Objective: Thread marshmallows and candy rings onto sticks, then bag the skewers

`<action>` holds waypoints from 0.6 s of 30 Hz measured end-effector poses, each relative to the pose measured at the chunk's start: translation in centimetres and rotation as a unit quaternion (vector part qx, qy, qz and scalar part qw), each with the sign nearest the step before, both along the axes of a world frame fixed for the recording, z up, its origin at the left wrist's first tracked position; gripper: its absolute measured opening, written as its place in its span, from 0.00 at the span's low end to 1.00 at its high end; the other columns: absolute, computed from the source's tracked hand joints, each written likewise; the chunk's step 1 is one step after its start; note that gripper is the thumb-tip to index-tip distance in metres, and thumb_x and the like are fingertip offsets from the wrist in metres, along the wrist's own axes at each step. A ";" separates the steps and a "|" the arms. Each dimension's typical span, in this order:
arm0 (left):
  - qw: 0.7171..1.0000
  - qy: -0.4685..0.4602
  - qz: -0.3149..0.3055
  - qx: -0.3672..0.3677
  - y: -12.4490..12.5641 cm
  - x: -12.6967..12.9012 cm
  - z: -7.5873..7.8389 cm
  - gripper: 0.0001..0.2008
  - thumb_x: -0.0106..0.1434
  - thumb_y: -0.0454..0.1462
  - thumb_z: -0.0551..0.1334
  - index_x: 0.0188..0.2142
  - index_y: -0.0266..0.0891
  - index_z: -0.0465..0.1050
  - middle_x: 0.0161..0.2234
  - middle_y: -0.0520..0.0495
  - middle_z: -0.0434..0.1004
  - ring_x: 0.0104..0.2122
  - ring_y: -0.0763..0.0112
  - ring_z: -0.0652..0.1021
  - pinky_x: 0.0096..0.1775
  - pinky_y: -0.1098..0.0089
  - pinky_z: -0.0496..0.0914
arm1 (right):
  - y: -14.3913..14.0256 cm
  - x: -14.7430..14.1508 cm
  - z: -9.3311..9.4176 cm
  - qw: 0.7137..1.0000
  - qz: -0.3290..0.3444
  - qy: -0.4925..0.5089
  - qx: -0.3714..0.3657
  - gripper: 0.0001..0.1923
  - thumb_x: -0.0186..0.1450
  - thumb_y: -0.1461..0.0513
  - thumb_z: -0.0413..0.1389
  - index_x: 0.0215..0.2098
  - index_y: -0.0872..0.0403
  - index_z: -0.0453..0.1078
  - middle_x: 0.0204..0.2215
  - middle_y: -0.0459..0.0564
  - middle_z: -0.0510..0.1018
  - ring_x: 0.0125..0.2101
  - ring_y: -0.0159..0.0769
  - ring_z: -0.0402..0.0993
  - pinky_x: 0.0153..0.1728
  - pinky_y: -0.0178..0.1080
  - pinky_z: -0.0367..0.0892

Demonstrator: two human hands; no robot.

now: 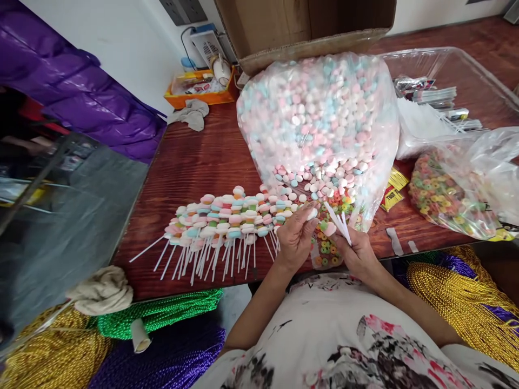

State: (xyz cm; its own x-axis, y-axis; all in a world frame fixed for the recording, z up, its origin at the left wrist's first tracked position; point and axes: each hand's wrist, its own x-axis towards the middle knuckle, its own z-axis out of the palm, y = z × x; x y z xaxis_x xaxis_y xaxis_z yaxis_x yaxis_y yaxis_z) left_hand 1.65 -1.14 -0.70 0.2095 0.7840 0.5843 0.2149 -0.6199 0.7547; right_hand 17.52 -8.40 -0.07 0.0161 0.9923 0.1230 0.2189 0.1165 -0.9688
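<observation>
My left hand (295, 237) pinches a pale round candy (312, 214) between thumb and fingers. Several white sticks (339, 222) are gripped in my right hand (357, 255), beside a pinkish candy (329, 229) at its fingertips; whether that one is threaded on a stick I cannot tell. Left of my hands lies a pile of candy skewers (227, 216), pastel discs and coloured rings on white sticks. Behind my hands, a large clear bag (316, 108) of pink, blue and white candies spills some onto the table. Loose ring candies (326, 251) lie under my hands.
A bag of coloured rings (438, 189) sits at right, near a clear tray (430, 51) and yellow packets (393, 190). Behind stand a cardboard box (304, 46) and an orange box (203, 97). Bead strands (162, 319) hang below the table's front edge, beside a bunched cloth (101, 292).
</observation>
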 end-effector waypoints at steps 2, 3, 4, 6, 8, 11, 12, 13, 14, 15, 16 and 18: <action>1.000 0.002 -0.010 -0.002 -0.7 0.5 -0.2 0.16 0.70 0.38 0.59 0.55 0.45 0.76 0.52 0.44 0.81 0.51 0.62 0.81 0.55 0.59 0.75 | 0.3 -0.5 0.3 1.000 0.001 0.015 0.004 0.14 0.73 0.54 0.50 0.38 0.53 0.73 0.27 0.45 0.68 0.28 0.33 0.59 0.33 0.37 0.62; 1.000 -0.001 -0.020 -0.016 -0.9 0.6 -0.2 0.16 0.70 0.40 0.58 0.54 0.44 0.76 0.51 0.44 0.82 0.50 0.62 0.81 0.54 0.59 0.76 | 0.6 -0.7 0.3 1.000 0.000 0.021 0.006 0.14 0.73 0.54 0.50 0.37 0.53 0.73 0.27 0.45 0.68 0.28 0.32 0.60 0.32 0.37 0.62; 0.999 -0.004 -0.032 -0.037 -0.9 0.5 -0.2 0.16 0.71 0.42 0.57 0.54 0.44 0.77 0.50 0.44 0.82 0.48 0.62 0.82 0.53 0.60 0.76 | 0.8 -0.8 0.3 1.000 -0.003 0.029 0.005 0.15 0.72 0.54 0.50 0.36 0.53 0.72 0.26 0.45 0.68 0.27 0.32 0.60 0.31 0.36 0.62; 0.994 -0.014 -0.054 -0.094 -0.5 -0.1 -0.1 0.17 0.71 0.44 0.56 0.54 0.44 0.77 0.47 0.44 0.83 0.47 0.63 0.82 0.51 0.62 0.77 | 1.3 -0.4 0.0 0.998 -0.021 0.052 0.000 0.15 0.71 0.53 0.52 0.32 0.53 0.71 0.24 0.44 0.67 0.26 0.31 0.60 0.29 0.35 0.61; 0.989 -0.014 -0.054 -0.135 0.1 -1.3 0.3 0.18 0.71 0.44 0.57 0.56 0.44 0.75 0.46 0.44 0.83 0.44 0.64 0.82 0.47 0.64 0.77 | 1.7 0.8 -0.6 0.995 -0.063 0.082 -0.006 0.16 0.69 0.53 0.55 0.28 0.53 0.68 0.22 0.43 0.65 0.23 0.29 0.58 0.25 0.34 0.59; 0.985 0.118 -0.059 -0.114 0.9 -3.1 0.9 0.15 0.68 0.38 0.60 0.53 0.44 0.75 0.43 0.46 0.82 0.39 0.66 0.79 0.44 0.65 0.75 | 1.3 3.2 -1.8 0.981 -0.142 0.127 -0.017 0.18 0.67 0.53 0.59 0.23 0.53 0.63 0.18 0.40 0.60 0.19 0.27 0.53 0.21 0.34 0.53; 0.969 0.212 -0.078 -0.096 1.0 -3.4 1.0 0.13 0.67 0.35 0.61 0.49 0.43 0.78 0.40 0.45 0.81 0.39 0.65 0.78 0.43 0.64 0.74 | 1.0 3.9 -2.2 0.978 -0.154 0.135 -0.025 0.19 0.66 0.53 0.59 0.23 0.53 0.62 0.18 0.40 0.59 0.19 0.26 0.52 0.21 0.34 0.52; 0.941 0.313 -0.101 -0.078 1.0 -3.6 1.1 0.12 0.65 0.32 0.60 0.45 0.41 0.79 0.38 0.44 0.80 0.40 0.63 0.77 0.43 0.63 0.74 | 0.6 4.3 -2.6 0.978 -0.156 0.137 -0.034 0.19 0.66 0.54 0.59 0.22 0.53 0.62 0.17 0.40 0.59 0.19 0.27 0.52 0.21 0.34 0.51; 0.904 0.406 -0.121 -0.064 0.9 -3.5 1.1 0.11 0.63 0.29 0.60 0.41 0.39 0.80 0.37 0.41 0.78 0.41 0.60 0.76 0.43 0.61 0.73 | 0.1 4.5 -2.9 0.979 -0.148 0.134 -0.042 0.19 0.67 0.54 0.59 0.22 0.53 0.62 0.17 0.40 0.59 0.19 0.27 0.52 0.21 0.35 0.51; 0.866 0.478 -0.134 -0.055 0.9 -3.3 1.1 0.11 0.61 0.27 0.59 0.38 0.38 0.80 0.37 0.39 0.77 0.43 0.57 0.74 0.43 0.60 0.73 | -0.4 4.5 -3.1 0.982 -0.133 0.125 -0.047 0.18 0.67 0.54 0.59 0.23 0.53 0.63 0.18 0.40 0.59 0.19 0.27 0.52 0.21 0.35 0.51; 0.835 0.530 -0.138 -0.048 0.9 -3.0 1.1 0.11 0.60 0.27 0.59 0.37 0.37 0.80 0.39 0.37 0.76 0.45 0.54 0.73 0.43 0.58 0.73 | -0.8 4.3 -3.3 0.986 -0.117 0.113 -0.049 0.18 0.67 0.54 0.58 0.24 0.53 0.64 0.18 0.40 0.60 0.19 0.28 0.53 0.22 0.35 0.52; 0.801 0.581 -0.138 -0.034 1.0 -2.3 1.0 0.10 0.60 0.28 0.60 0.37 0.36 0.79 0.43 0.34 0.73 0.48 0.50 0.71 0.42 0.56 0.73 | -1.4 3.7 -3.6 0.992 -0.084 0.088 -0.044 0.17 0.69 0.54 0.57 0.25 0.52 0.65 0.19 0.41 0.61 0.20 0.29 0.55 0.23 0.36 0.54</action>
